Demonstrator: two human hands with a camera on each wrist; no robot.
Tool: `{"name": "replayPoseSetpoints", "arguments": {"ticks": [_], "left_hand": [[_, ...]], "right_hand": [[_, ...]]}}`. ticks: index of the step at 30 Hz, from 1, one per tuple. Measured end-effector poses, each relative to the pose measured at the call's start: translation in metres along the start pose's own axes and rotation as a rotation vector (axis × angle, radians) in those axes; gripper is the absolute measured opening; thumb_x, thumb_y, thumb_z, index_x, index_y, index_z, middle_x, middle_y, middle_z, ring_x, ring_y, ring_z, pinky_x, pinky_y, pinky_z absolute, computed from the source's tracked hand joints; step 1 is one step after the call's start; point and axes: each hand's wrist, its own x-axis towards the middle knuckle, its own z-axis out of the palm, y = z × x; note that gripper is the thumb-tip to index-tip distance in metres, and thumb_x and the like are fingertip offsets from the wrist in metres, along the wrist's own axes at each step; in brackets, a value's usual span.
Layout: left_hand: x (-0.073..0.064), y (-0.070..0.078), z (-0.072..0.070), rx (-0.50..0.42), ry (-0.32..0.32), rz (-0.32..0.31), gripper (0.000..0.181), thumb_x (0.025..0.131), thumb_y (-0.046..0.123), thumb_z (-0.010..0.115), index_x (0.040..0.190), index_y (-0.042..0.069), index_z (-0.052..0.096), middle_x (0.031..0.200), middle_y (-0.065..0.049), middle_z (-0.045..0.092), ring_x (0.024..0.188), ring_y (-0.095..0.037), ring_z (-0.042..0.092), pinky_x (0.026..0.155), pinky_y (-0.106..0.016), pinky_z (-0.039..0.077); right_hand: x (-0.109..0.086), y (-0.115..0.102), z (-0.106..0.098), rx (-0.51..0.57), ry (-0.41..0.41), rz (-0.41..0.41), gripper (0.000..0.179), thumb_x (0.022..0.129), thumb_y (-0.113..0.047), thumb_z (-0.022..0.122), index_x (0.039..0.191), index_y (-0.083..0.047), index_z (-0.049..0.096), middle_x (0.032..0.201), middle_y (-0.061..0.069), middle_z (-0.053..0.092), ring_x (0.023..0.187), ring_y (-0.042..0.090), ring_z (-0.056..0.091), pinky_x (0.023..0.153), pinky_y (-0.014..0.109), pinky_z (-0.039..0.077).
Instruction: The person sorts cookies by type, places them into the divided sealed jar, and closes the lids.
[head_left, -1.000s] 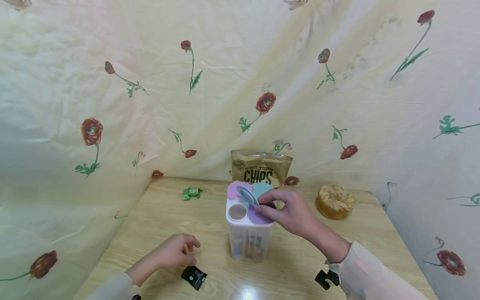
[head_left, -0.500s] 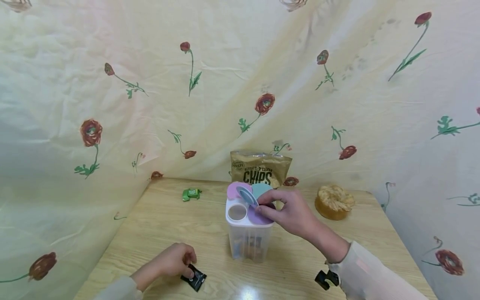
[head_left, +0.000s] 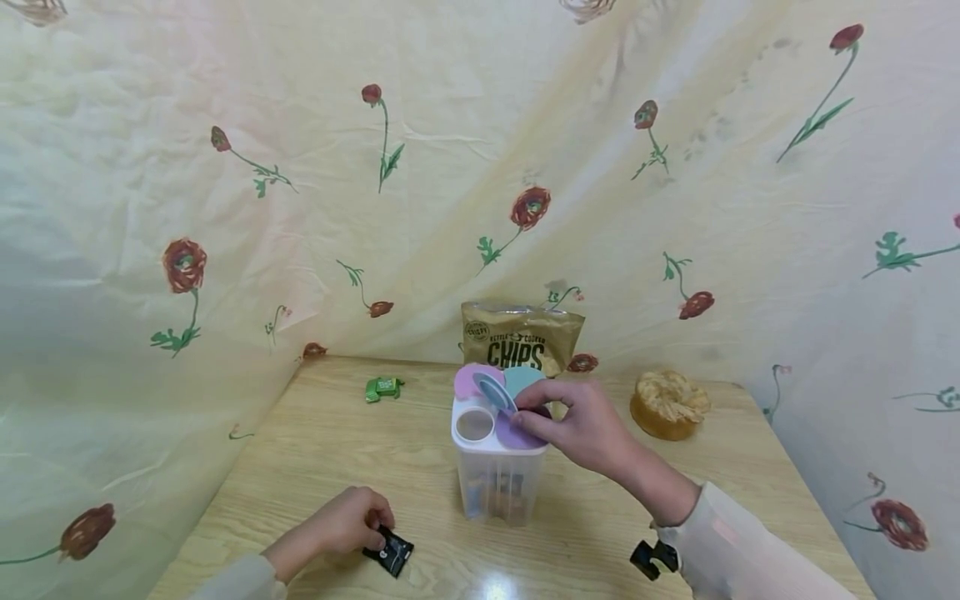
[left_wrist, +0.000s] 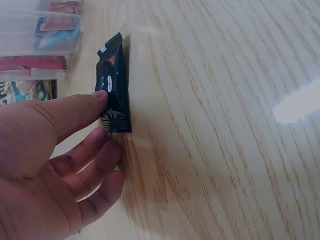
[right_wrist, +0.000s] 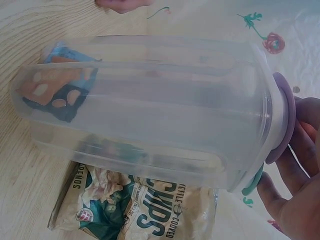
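Note:
My left hand (head_left: 347,522) pinches a small black wrapped snack (left_wrist: 114,82) by one end, thumb on its near side; one edge is low by the tabletop. My right hand (head_left: 581,421) holds a blue round lid (head_left: 493,390) tilted up over a clear plastic container (head_left: 498,483). That leaves one round opening (head_left: 475,425) uncovered at the front left of the container's white top. Pink (head_left: 471,379), teal (head_left: 525,377) and purple (head_left: 517,433) lids cover the others. Several wrapped snacks (right_wrist: 60,90) lie in the container's bottom.
A gold chips bag (head_left: 517,333) stands behind the container. On the back left lies a green wrapped snack (head_left: 384,387), and a brown round bread-like item (head_left: 669,404) sits at the right. A black clip-like object (head_left: 652,559) shows beside the right sleeve.
My left hand has come down and grasped the black wrapped snack, which has tilted slightly. My right hand with the blue lid has stayed in place.

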Motion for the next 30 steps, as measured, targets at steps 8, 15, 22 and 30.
{"name": "replayPoseSetpoints", "arguments": {"ticks": [8, 15, 22, 30], "left_hand": [[0.002, -0.002, -0.004, -0.014, -0.028, -0.026, 0.021, 0.079, 0.005, 0.084, 0.086, 0.016, 0.067, 0.085, 0.006, 0.062, 0.078, -0.009, 0.055, 0.070, -0.028, 0.046], [0.005, -0.002, -0.008, -0.047, 0.026, 0.053, 0.021, 0.081, 0.005, 0.082, 0.088, 0.015, 0.065, 0.082, 0.009, 0.064, 0.075, -0.003, 0.056, 0.068, -0.025, 0.048], [0.008, 0.013, -0.022, -0.152, 0.086, 0.077, 0.015, 0.085, 0.007, 0.079, 0.093, 0.013, 0.069, 0.088, 0.003, 0.066, 0.077, -0.005, 0.059, 0.068, -0.025, 0.050], [0.003, 0.054, -0.066, -0.174, 0.207, 0.091, 0.011, 0.093, 0.012, 0.075, 0.104, 0.013, 0.075, 0.098, -0.001, 0.072, 0.085, -0.011, 0.066, 0.069, -0.027, 0.056]], "right_hand": [[0.001, -0.001, -0.001, -0.007, -0.002, 0.001, 0.016, 0.084, -0.009, 0.085, 0.093, -0.020, 0.080, 0.086, -0.014, 0.075, 0.076, 0.005, 0.067, 0.064, 0.033, 0.056], [0.000, 0.000, 0.000, -0.010, 0.000, 0.001, 0.016, 0.084, -0.010, 0.085, 0.093, -0.022, 0.080, 0.086, -0.014, 0.075, 0.075, 0.005, 0.066, 0.064, 0.030, 0.055], [0.000, -0.001, 0.001, -0.001, 0.002, 0.000, 0.014, 0.084, -0.010, 0.085, 0.093, -0.020, 0.080, 0.087, -0.014, 0.075, 0.076, 0.005, 0.067, 0.065, 0.030, 0.056], [-0.001, -0.001, 0.001, 0.020, 0.011, -0.022, 0.013, 0.085, -0.009, 0.084, 0.094, -0.018, 0.080, 0.087, -0.011, 0.076, 0.075, 0.006, 0.067, 0.065, 0.031, 0.056]]}}
